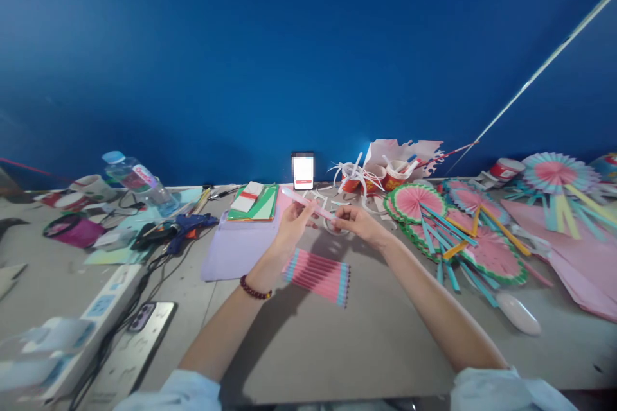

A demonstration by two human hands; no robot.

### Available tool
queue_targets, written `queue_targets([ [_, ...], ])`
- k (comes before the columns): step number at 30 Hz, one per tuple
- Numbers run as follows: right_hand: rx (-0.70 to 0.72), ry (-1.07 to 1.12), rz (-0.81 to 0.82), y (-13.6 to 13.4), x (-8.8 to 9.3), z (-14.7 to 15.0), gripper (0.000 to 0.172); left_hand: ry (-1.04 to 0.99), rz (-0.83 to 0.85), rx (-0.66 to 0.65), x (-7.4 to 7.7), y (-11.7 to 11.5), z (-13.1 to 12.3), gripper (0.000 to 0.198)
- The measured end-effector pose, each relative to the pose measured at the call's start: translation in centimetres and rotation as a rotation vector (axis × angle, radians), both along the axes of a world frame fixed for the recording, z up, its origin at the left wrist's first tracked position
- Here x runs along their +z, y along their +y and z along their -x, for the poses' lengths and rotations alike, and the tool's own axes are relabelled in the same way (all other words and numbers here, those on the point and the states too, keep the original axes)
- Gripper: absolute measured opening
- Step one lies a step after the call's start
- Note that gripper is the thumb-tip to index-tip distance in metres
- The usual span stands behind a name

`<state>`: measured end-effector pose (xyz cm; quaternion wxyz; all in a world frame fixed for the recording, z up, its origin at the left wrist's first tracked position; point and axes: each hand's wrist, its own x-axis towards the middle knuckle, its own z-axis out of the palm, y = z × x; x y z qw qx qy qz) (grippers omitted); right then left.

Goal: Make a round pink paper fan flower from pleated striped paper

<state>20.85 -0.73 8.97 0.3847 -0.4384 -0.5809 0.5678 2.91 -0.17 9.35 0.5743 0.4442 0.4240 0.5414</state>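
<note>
Pale pink strip (324, 212) held above the surface (366, 347), just beyond the pink-and-blue pleated paper (318, 276), pinched by left hand (295, 221) and, at one end, right hand (355, 221); apparently being lined up, probably calling next for light, steady pressure.

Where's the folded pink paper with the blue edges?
In the head view, the folded pink paper lies on the table near the middle, below the left hand and right hand, to the right of the purple sheet.
</note>
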Motion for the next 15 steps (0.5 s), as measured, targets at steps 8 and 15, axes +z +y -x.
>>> queue_targets([
  [8,-0.008,0.124,0.068,0.9,-1.1,-0.7,0.033,-0.031,-0.113,0.107,1.8,0.7,2.5,0.031],
  [15,-0.058,0.211,0.053,0.9,-1.0,-0.2,0.033,-0.107,-0.098,0.180,1.4,0.8,2.6,0.029],
])
